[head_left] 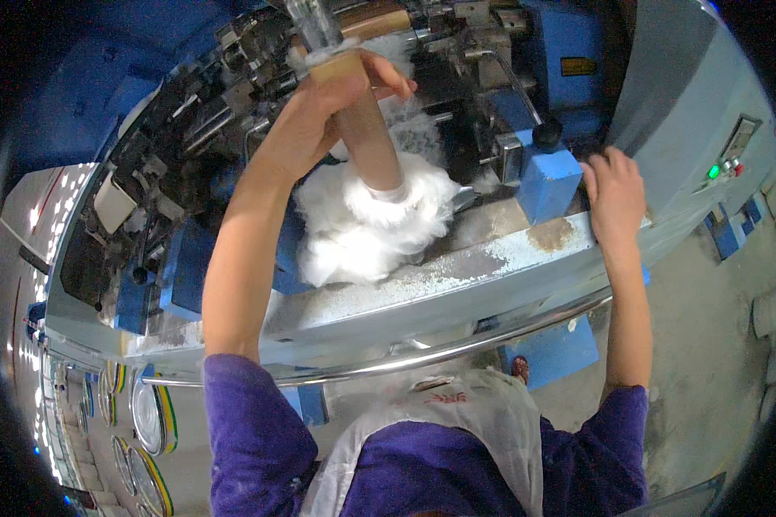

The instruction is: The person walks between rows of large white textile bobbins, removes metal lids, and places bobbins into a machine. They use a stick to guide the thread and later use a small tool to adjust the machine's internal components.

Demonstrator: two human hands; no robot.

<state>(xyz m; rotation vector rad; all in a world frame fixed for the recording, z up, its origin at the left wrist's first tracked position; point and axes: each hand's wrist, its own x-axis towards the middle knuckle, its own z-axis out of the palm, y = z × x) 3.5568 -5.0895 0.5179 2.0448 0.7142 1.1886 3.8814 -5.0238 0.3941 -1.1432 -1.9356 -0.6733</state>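
My left hand [323, 99] is wrapped round a brown cylinder [371, 142], like a roller, which leans over the machine's front. A metal shaft [313, 24] shows at the cylinder's upper end, and wisps of fibre cling there. Its lower end rests in a loose heap of white cotton-like fibre [362, 233]. My right hand [616, 194] lies on the machine's front ledge, just right of a blue block [547, 183]. Its thumb is apart from the fingers, and I see nothing held in it.
A black-knobbed lever [545, 132] rises behind the blue block. Metal rollers and brackets [207, 129] fill the machine bed. A chrome rail [388, 366] runs along the front. At right is a panel with a green light [713, 171]; round cans [149, 414] stand lower left.
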